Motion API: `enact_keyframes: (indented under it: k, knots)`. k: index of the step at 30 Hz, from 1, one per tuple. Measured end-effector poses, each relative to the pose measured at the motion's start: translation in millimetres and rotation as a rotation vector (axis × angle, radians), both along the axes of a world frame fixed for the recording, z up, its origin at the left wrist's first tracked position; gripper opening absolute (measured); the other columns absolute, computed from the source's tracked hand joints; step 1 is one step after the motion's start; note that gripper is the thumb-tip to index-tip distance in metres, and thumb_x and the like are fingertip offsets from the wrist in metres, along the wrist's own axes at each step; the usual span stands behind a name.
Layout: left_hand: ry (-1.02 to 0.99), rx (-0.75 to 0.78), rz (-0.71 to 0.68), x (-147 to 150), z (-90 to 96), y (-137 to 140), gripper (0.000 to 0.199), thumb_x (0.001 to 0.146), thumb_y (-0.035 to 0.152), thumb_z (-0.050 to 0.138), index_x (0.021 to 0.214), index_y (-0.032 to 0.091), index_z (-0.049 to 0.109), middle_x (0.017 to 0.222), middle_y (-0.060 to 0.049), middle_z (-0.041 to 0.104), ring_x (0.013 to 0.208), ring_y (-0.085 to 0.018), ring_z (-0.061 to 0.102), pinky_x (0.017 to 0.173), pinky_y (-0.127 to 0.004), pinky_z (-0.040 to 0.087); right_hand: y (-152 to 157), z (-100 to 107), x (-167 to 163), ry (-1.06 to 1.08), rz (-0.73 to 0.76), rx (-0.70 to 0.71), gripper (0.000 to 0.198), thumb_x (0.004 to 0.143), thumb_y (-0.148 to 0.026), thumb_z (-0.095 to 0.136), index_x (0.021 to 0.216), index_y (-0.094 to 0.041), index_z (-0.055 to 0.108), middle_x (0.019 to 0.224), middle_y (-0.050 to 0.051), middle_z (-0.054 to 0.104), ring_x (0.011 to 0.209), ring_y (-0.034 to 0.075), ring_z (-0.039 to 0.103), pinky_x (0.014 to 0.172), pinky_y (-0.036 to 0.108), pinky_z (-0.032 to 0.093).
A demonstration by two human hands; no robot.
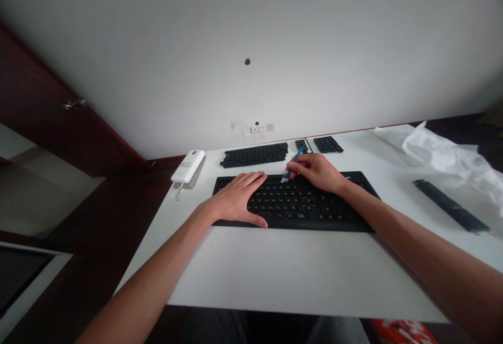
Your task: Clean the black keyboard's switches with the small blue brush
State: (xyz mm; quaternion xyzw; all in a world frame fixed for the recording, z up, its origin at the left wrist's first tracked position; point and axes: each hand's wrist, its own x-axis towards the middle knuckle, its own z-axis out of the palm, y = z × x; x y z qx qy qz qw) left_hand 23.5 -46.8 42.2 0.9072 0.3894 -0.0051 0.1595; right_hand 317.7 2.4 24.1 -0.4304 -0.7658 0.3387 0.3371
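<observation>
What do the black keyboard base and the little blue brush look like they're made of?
The black rectangular keyboard base looks like matte moulded plastic: dull, even, no glare. The small blue-handled brush in the right hand seems to be smooth plastic with pale bristles, though it is too small to be sure.

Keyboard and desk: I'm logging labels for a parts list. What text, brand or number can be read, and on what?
None can be read.
Keyboard: key legends too small and blurred.
White power bank: faint print, unreadable.
Red package under the table edge: white marks, illegible.
</observation>
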Motion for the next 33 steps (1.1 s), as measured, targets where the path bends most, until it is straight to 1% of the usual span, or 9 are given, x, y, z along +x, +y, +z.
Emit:
enact_keyframes:
  k: [2, 6, 10, 13, 18, 23, 28, 30, 33]
  knots:
    - [0.000, 0.001, -0.001, -0.2, -0.1, -0.2, 0.137, 0.071, 0.100, 0.061, 0.170, 0.018, 0.013, 0.173, -0.013, 0.013, 0.159, -0.038, 0.014, 0.132, -0.049, 0.017, 0.3, 0.0, 0.5, -0.016, -0.029, 0.017, 0.044, 0.098, -0.056, 0.057, 0.077, -0.020, 0.073, 0.077, 0.006, 0.078, 0.068, 0.020, 0.066, 0.068, 0.036, 0.046]
    - [0.004, 0.003, -0.001, 0.0, 0.0, -0.6, 0.137, 0.072, 0.101, 0.060, 0.170, 0.018, 0.012, 0.174, -0.013, 0.012, 0.159, -0.038, 0.014, 0.132, -0.050, 0.017, -0.3, 1.0, 0.4, 0.006, 0.009, -0.005, 0.043, 0.098, -0.056, 0.058, 0.079, -0.020, 0.073, 0.079, 0.006, 0.078, 0.069, 0.019, 0.065, 0.069, 0.036, 0.045]
    - [0.015, 0.000, 0.004, 0.9, 1.1, -0.9, 0.137, 0.072, 0.101, 0.059, 0.170, 0.018, 0.011, 0.174, -0.013, 0.011, 0.160, -0.037, 0.013, 0.132, -0.050, 0.017, -1.4, 2.7, -0.5, -0.001, -0.076, 0.026, 0.048, 0.099, -0.057, 0.056, 0.076, -0.019, 0.072, 0.074, 0.007, 0.075, 0.062, 0.017, 0.060, 0.063, 0.036, 0.042]
    - [0.028, 0.003, 0.000, 1.3, 1.3, -1.0, 0.137, 0.072, 0.101, 0.058, 0.170, 0.018, 0.010, 0.174, -0.013, 0.010, 0.160, -0.037, 0.013, 0.132, -0.051, 0.017, -1.2, 2.5, -0.2, -0.011, -0.023, 0.010, 0.044, 0.097, -0.056, 0.058, 0.077, -0.020, 0.072, 0.077, 0.007, 0.076, 0.065, 0.018, 0.060, 0.065, 0.036, 0.042]
    - [0.029, 0.005, 0.000, 1.7, 1.1, -1.2, 0.137, 0.072, 0.101, 0.059, 0.169, 0.018, 0.011, 0.174, -0.014, 0.011, 0.159, -0.038, 0.014, 0.132, -0.051, 0.017, 0.7, 1.6, 3.2, -0.015, -0.072, 0.009, 0.048, 0.098, -0.059, 0.055, 0.078, -0.019, 0.074, 0.074, 0.006, 0.074, 0.057, 0.015, 0.052, 0.059, 0.036, 0.037]
    - [0.028, -0.004, 0.002, 0.8, 0.5, -1.2, 0.137, 0.072, 0.101, 0.059, 0.170, 0.018, 0.011, 0.174, -0.013, 0.010, 0.160, -0.038, 0.012, 0.133, -0.052, 0.017, 1.2, 2.8, 4.4, -0.008, -0.013, -0.030, 0.045, 0.097, -0.058, 0.057, 0.080, -0.019, 0.073, 0.078, 0.006, 0.076, 0.063, 0.017, 0.057, 0.063, 0.036, 0.040]
    - [0.029, -0.005, 0.000, 0.2, 0.0, -0.7, 0.135, 0.073, 0.101, 0.059, 0.170, 0.019, 0.010, 0.174, -0.013, 0.009, 0.160, -0.038, 0.011, 0.133, -0.052, 0.017, 0.3, 3.8, 3.3, -0.050, -0.059, 0.036, 0.046, 0.097, -0.058, 0.057, 0.075, -0.020, 0.070, 0.074, 0.006, 0.074, 0.062, 0.017, 0.056, 0.064, 0.037, 0.040]
    - [0.030, -0.005, 0.001, 0.3, 0.3, -0.9, 0.136, 0.073, 0.101, 0.058, 0.170, 0.018, 0.011, 0.174, -0.013, 0.009, 0.160, -0.038, 0.011, 0.133, -0.052, 0.016, 0.0, 4.1, 3.4, -0.042, -0.025, 0.027, 0.045, 0.097, -0.057, 0.057, 0.075, -0.021, 0.070, 0.076, 0.006, 0.075, 0.064, 0.018, 0.058, 0.065, 0.036, 0.041]
    - [0.026, -0.003, 0.000, 0.2, 0.9, -1.5, 0.135, 0.074, 0.100, 0.058, 0.170, 0.018, 0.011, 0.174, -0.013, 0.010, 0.160, -0.038, 0.012, 0.132, -0.051, 0.017, -0.5, 5.7, 4.3, -0.018, -0.057, 0.019, 0.047, 0.098, -0.058, 0.055, 0.075, -0.021, 0.071, 0.077, 0.006, 0.075, 0.064, 0.018, 0.058, 0.063, 0.036, 0.040]
